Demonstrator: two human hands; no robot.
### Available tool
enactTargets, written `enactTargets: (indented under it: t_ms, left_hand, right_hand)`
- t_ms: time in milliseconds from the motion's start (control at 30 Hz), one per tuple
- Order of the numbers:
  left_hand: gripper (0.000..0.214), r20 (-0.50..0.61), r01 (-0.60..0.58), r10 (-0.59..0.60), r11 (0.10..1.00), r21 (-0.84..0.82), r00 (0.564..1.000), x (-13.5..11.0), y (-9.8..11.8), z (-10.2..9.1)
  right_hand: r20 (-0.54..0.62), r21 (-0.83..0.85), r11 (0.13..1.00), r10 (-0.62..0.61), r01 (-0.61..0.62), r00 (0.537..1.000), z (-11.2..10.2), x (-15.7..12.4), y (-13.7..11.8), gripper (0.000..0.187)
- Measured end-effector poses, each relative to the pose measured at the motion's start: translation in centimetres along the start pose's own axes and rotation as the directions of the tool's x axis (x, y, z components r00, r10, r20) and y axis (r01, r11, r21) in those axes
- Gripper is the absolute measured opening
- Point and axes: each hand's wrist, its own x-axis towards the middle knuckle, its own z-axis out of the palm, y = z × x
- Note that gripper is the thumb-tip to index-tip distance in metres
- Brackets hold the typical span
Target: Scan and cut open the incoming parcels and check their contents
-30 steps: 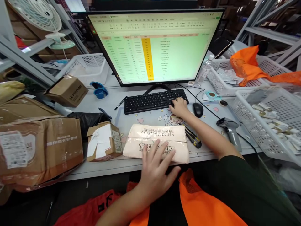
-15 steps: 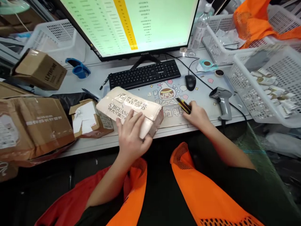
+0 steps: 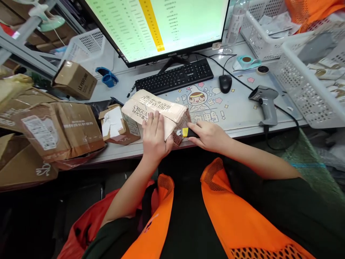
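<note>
A beige cardboard box (image 3: 161,109) with dark printing lies at the desk's near edge, wrapped in shiny tape. Stretched flat over its top is my left hand (image 3: 155,140), with the thumb by the box's near edge. My right hand (image 3: 206,135) is closed around a black and yellow utility knife (image 3: 185,132). The knife's tip is at the right end of the box; whether the blade cuts into it I cannot tell.
A keyboard (image 3: 175,76), a mouse (image 3: 225,83) and a barcode scanner (image 3: 265,104) lie around the desk mat. Brown cartons (image 3: 68,126) crowd the left. White plastic baskets (image 3: 299,86) stand at right, and a monitor (image 3: 172,55) is behind.
My right hand has brought the utility knife left from over the desk mat to the box's right end. My left hand stays on the box. The view has shifted slightly left.
</note>
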Motion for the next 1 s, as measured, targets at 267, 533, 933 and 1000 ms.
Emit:
enactTargets:
  t_ms: [267,533,933,1000]
  left_hand:
    - [0.059,-0.208,-0.224,0.214,0.974,-0.024,0.954,-1.4,-1.8,0.7]
    - [0.029,-0.555,-0.02,-0.19,0.937,-0.35,0.81,-5.0,-8.2,-2.4]
    - [0.029,-0.461,-0.049,-0.207,0.874,-0.484,0.863,1.9,-8.1,3.6]
    - [0.034,-0.473,0.056,-0.327,0.863,-0.502,0.818,3.6,-9.6,3.4]
  right_hand:
    - [-0.145,-0.03,0.892,0.442,-0.45,0.885,-1.8,0.1,8.3,0.057]
    - [-0.367,0.24,0.797,0.604,-0.555,0.708,-2.1,-6.0,11.5,0.059]
    - [-0.027,0.866,0.433,0.543,-0.252,0.839,0.9,4.3,8.0,0.078]
    - [-0.02,0.89,0.397,0.525,-0.224,0.851,0.7,3.5,5.7,0.077]
